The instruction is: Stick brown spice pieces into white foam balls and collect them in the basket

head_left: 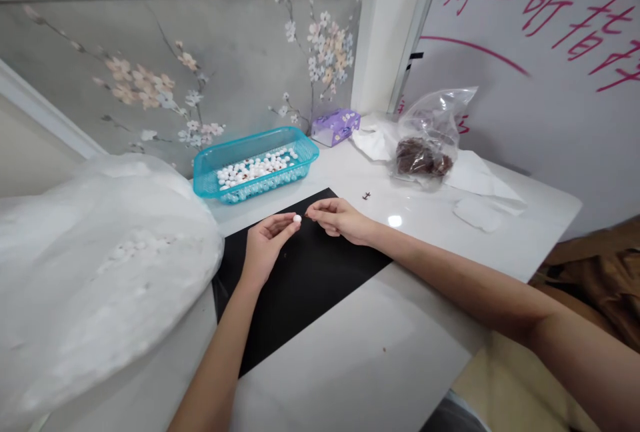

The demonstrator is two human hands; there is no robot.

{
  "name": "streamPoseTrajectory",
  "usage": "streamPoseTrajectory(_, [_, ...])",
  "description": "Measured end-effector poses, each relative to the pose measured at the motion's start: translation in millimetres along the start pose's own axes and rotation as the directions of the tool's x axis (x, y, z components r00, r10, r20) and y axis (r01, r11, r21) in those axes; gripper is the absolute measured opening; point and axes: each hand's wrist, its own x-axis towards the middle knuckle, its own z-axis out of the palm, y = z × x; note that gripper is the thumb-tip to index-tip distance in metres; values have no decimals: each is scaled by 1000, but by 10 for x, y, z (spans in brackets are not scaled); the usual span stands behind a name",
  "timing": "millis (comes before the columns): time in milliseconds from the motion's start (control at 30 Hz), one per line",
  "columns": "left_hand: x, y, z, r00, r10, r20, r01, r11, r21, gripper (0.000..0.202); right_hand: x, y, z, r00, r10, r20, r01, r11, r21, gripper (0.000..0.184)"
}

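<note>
Over the black mat point(285, 305), my left hand point(267, 242) pinches a small white ball point(297, 219) between thumb and fingertips. Just to its right, my right hand point(340, 220) is closed in a pinch on a tiny brown piece point(307, 215), too small to name. The brown piece points toward the ball, with a narrow gap between them. Behind the mat stands a turquoise plastic basket point(210, 185) holding many white balls point(250, 171), some with brown bits among them.
At the left lies a large translucent bag point(100, 299) of white balls. A small dark brown piece point(367, 196) rests on the white table point(340, 365). Farther back are a purple tissue pack point(337, 127), a clear bag of brown pieces point(423, 155) and white paper point(477, 214).
</note>
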Motion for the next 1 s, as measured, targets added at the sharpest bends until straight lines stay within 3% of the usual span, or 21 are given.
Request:
streamPoseTrajectory(167, [0, -22, 6, 999, -13, 53, 12, 999, 30, 34, -2, 11, -10, 999, -4, 39, 6, 998, -57, 27])
streamPoseTrajectory(667, [-22, -15, 13, 998, 65, 16, -66, 989, 134, 30, -7, 5, 5, 999, 0, 44, 8, 984, -177, 32])
streamPoseTrajectory(1000, [-39, 2, 16, 998, 56, 30, -59, 990, 131, 28, 7, 45, -13, 1000, -25, 18, 28, 986, -164, 28])
